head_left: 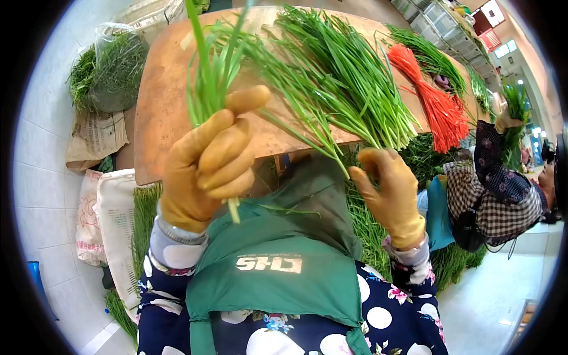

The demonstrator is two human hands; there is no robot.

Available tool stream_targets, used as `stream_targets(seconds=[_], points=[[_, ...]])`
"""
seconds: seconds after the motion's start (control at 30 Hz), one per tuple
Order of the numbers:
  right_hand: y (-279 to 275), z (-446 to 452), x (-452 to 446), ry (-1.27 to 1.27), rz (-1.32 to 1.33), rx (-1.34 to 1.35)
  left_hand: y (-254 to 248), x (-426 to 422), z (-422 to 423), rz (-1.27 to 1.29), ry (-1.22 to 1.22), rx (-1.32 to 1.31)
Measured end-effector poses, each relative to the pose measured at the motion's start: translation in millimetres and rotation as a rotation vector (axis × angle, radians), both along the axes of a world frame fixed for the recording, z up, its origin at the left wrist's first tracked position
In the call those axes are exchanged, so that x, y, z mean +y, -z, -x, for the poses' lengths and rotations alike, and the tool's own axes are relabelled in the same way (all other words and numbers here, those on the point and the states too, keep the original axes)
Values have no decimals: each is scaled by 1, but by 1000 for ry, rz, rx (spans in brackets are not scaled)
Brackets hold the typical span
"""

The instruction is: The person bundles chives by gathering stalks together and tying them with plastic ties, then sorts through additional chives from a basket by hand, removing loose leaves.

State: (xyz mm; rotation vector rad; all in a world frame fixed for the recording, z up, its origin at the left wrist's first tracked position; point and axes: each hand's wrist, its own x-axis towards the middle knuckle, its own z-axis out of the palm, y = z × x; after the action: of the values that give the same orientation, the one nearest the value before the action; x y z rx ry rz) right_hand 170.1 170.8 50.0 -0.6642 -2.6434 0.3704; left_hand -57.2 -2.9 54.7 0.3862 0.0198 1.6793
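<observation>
My left hand (216,157), in a yellow-brown rubber glove, is closed around a small bunch of garlic chives (210,89). Their leaves rise above the fist and pale stalk ends poke out below it. My right hand (390,195), gloved the same way, hovers at the near table edge with thumb and fingers apart and nothing visible between them. Close to its thumb, the ends of a few loose garlic chives (310,127) hang over the edge. Beyond it lies a large pile of garlic chives (349,77), cut ends facing me.
A bundle of red strips (429,97) lies on the wooden table (160,112), right of the pile, with more greens (429,59) behind. A plastic bag of greens (115,71) stands left. At the right another person (494,195) holds up a green bunch (516,118).
</observation>
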Motion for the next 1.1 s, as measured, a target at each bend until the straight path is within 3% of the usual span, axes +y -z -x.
stream_targets(seconds=[0.03,0.1,0.23,0.33,0.4,0.43,0.5,0.63,0.7,0.83,0.9,1.0,1.03,1.1], points=[[7,7,6,-83,-270,-44,6,5,-2,-5,4,10],[34,18,3,26,-215,-298,39,17,-14,310,6,-206],[64,30,7,11,-146,-109,85,4,-49,451,43,-213],[40,27,-3,2,15,-130,81,2,-60,455,37,-110],[44,20,-18,-84,171,-81,64,13,-72,807,-63,204],[46,21,-24,-116,176,-90,79,11,-71,680,-30,218],[52,26,-34,-140,135,-76,74,18,-76,703,-87,352],[57,30,-42,-142,143,-53,61,25,-80,719,-110,355],[56,30,-44,-115,271,93,69,26,-82,672,-142,270],[61,-12,-33,-31,255,1,96,23,-76,719,-219,249],[67,-54,-20,159,312,-182,86,18,-74,709,-193,168],[86,-110,14,447,291,-1070,98,8,-65,646,-81,91],[113,-140,31,365,208,-1395,98,8,-64,618,-10,24],[103,-122,29,400,267,-1344,86,8,-64,731,-15,36]])
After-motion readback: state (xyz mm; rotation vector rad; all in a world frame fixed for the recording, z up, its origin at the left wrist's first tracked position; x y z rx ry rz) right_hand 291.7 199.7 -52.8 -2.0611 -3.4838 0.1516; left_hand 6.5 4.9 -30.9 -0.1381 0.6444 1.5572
